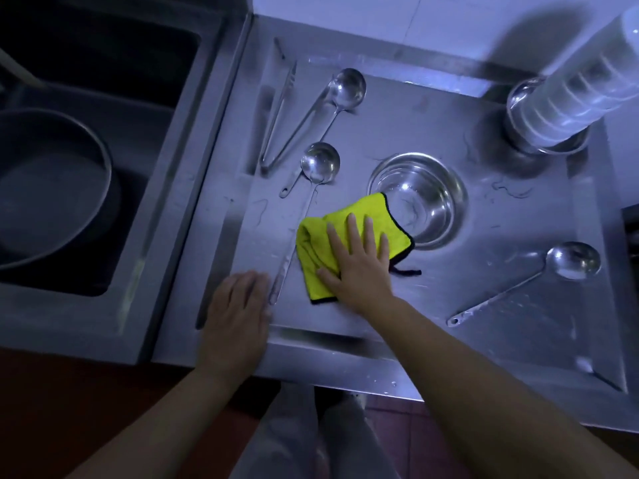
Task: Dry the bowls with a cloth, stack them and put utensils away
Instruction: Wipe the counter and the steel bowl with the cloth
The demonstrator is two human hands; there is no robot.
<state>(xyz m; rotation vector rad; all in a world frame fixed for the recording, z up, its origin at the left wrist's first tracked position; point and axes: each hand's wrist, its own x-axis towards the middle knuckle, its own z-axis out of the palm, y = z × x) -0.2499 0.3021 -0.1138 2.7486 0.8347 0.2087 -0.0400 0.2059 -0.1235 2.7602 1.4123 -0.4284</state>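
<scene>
Two hands are laid flat: right hand point(358, 261) pins cloth point(345, 236) beside bowl point(420, 198), grip unclosed; left hand point(238, 302), empty, steadies against surface point(484, 278).

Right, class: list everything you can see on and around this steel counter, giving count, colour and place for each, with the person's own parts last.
Ladles: three, silver; two at the left part of the counter, one at the right.
Tongs: one, silver, far left, beside a ladle handle.
Bowl: one, silver, upright, centre.
Stack of bowls: one, silver, back right corner.
Cloth: one, yellow-green with black edging, lying flat, its corner overlapping the bowl's rim.
Large pot: one, dark, in the sink on the left.
Counter: one, steel, wet.
Left hand: flat on the counter's near edge.
Right hand: flat, fingers spread on the cloth.
</scene>
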